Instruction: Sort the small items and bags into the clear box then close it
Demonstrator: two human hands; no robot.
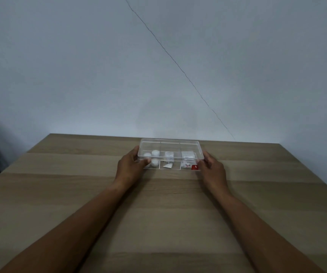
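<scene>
You are gripping the lid [169,149] over the box [171,166] between your left hand [130,167] and right hand [213,169], one clasping each end.

Both hands [131,166] on clear box [170,143]
</scene>
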